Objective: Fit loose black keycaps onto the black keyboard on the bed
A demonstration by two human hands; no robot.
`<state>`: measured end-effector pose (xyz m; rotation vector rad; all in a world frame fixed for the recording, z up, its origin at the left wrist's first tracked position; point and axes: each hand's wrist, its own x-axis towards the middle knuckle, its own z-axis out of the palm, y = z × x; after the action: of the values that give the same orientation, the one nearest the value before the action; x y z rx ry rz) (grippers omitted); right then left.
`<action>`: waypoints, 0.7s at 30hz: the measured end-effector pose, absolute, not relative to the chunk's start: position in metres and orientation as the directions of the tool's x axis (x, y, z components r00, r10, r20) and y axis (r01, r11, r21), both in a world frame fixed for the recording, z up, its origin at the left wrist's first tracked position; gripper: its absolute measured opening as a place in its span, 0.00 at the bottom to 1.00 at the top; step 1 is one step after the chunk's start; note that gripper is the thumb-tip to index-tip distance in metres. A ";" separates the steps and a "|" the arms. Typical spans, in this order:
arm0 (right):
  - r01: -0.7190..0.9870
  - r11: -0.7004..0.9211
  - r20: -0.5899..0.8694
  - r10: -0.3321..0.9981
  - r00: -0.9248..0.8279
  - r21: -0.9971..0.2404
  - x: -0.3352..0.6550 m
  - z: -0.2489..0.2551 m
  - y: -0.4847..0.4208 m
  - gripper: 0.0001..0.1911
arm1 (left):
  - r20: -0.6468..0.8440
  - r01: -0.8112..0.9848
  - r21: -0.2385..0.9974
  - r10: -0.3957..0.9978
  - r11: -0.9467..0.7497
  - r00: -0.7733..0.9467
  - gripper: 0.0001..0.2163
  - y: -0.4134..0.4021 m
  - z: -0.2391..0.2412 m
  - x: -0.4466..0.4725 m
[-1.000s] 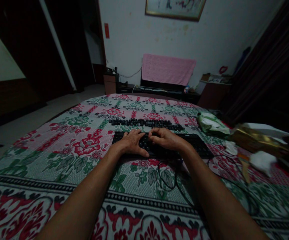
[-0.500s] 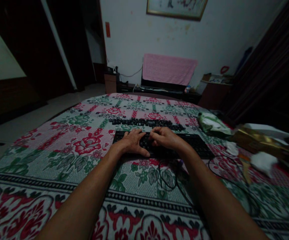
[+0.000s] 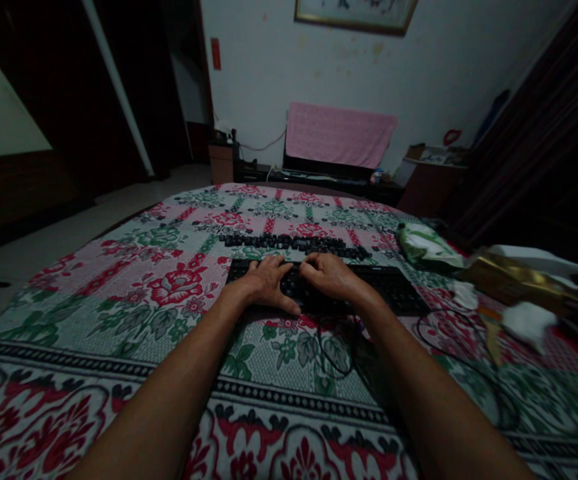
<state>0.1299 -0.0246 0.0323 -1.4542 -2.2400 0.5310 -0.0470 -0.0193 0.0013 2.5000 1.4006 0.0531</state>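
One black keyboard (image 3: 396, 288) lies this side of the loose keycaps (image 3: 296, 245); likely light, stiff, best held by its ends; left hand (image 3: 267, 283) lies splayed on it; right hand (image 3: 333, 275) curls, grasp unclear.

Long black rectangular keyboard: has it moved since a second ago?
No, not visibly: the keyboard keeps its place beside the large red flower on the green-and-pink patterned tablecloth; both shift slightly together as the camera moves.

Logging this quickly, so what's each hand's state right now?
Left hand: open and spread on the black keyboard.
Right hand: curled over the keyboard; whether it grips anything cannot be told.
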 end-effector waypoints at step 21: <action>0.849 0.400 0.310 0.902 -0.300 -0.345 0.116 0.027 -0.031 0.11 | -0.069 0.831 0.231 0.844 -0.506 0.532 0.47 -0.017 -0.002 -0.046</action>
<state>0.1156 -0.0314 0.0267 -1.4968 -2.2104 0.1581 -0.0459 -0.0170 -0.0018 2.5361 1.4118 0.0763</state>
